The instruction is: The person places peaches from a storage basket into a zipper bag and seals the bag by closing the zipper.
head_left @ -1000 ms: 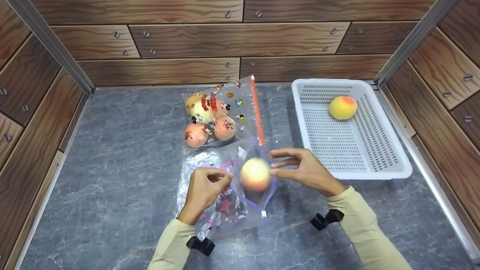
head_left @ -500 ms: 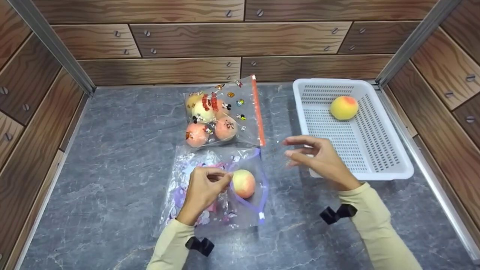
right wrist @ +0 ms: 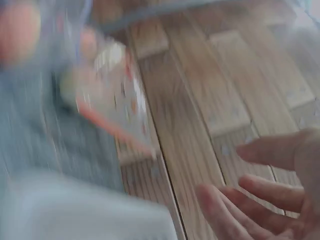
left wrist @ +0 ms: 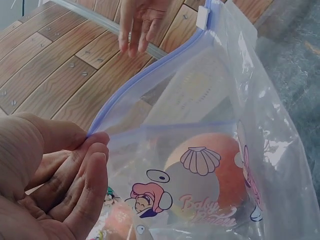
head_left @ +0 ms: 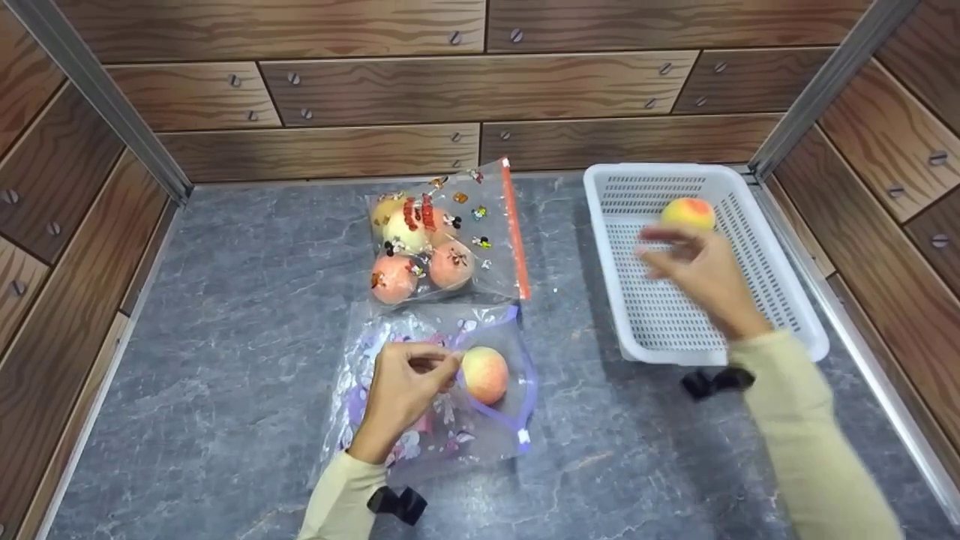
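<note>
Moved: your right hand [head_left: 701, 277] has left the purple-zip bag [head_left: 435, 390], now empty and relaxed over the basket [head_left: 780, 247] at 2 o'clock, near its peach [head_left: 688, 212].
Left hand [head_left: 401, 394]: pinches the bag's mouth.
Bagged peach [head_left: 484, 374]: inside, at 6 o'clock.
Meaning: next peach likely follows.

The right wrist view is smeared by motion: the fingers [right wrist: 260, 200] run off its right edge. In the head view the right hand [head_left: 701, 274] is blurred and covers part of the peach [head_left: 687, 213] in the basket [head_left: 780, 315].
</note>
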